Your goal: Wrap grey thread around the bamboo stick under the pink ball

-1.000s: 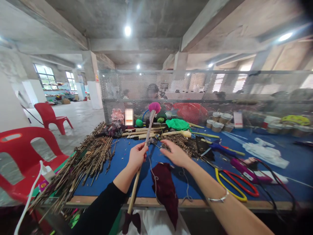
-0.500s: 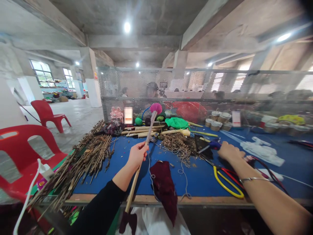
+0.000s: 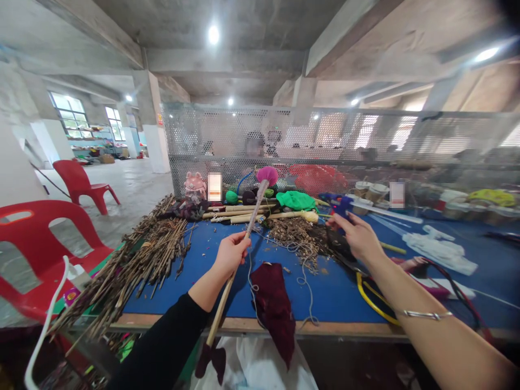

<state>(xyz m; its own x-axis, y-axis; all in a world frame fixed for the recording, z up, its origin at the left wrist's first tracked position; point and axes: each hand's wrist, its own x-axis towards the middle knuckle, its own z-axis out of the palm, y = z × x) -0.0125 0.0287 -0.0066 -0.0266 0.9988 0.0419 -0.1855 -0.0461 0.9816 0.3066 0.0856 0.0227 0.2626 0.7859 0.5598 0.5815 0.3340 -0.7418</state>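
1. While maroon cloth (image 3: 274, 309) hangs over near edge of tbl (image 3: 325, 298), pink-topped stick (image 3: 221, 310) crosses same edge, slanting up; L hand (image 3: 232, 252) has thumb & fingers pinching it mid-length.
2. R hand (image 3: 359, 234): fingers curled round blue glue gun (image 3: 343, 205), over tbl's right half.
3. White card (image 3: 215, 187) nr far edge: print blurred, illegible.

Twigs (image 3: 150, 265) left of stick (image 3: 221, 309), cloth (image 3: 273, 303) right, apparently cups (image 3: 377, 192) behind

Concrete ceiling (image 3: 260, 24), lamps (image 3: 213, 35) lit; red chairs (image 3: 32, 238) left; paned windows (image 3: 72, 114) beyond; glossy grey floor (image 3: 136, 187).
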